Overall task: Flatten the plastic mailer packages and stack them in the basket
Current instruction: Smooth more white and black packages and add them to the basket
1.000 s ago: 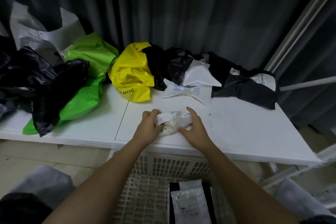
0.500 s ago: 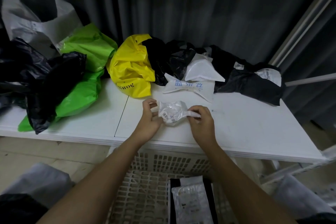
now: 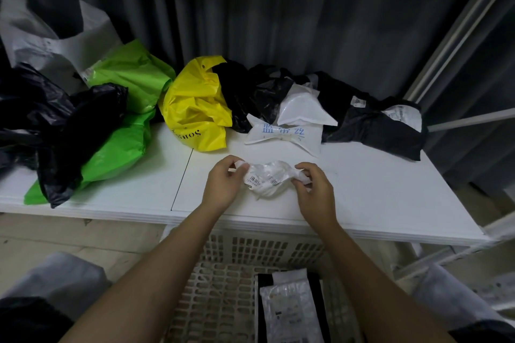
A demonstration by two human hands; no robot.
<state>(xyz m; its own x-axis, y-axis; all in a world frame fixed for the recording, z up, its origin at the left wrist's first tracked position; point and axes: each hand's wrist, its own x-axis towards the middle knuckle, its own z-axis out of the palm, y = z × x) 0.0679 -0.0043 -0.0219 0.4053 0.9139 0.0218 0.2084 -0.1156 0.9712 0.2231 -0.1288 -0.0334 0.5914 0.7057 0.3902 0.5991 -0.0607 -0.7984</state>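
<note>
Crumpled clear mailer (image 3: 266, 179) is pinched at its ends between left hand (image 3: 223, 185) and right hand (image 3: 313, 192), above the table edge. Few flattened mailers (image 3: 289, 306) are stacked in basket (image 3: 217, 301) below; most of the pile (image 3: 195, 106) beyond the hands is judged unprocessed.

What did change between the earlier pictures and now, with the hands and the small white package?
Both hands lifted the crumpled white mailer off the table and drew it apart: the left hand pinches its left end, the right hand its right end. The yellow bag, the other bags and the basket stayed as they were.
</note>
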